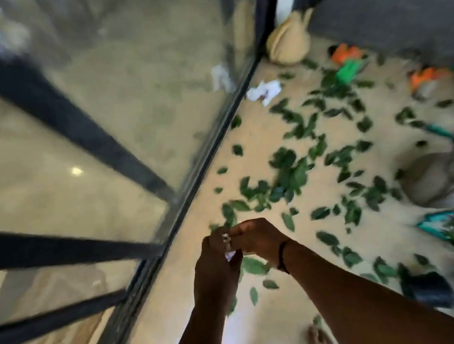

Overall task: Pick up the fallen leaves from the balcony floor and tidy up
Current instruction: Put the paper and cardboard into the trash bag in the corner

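Seemingly leaves beyond hands.

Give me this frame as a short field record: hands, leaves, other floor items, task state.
left hand: raised, meets the right, small pale item at the fingers, too blurred to name
right hand: raised, fingers curled at the same spot
leaves: green, scattered across the balcony floor
crumpled paper: by the glass door
woven bag: far corner
task state: leaves not yet gathered
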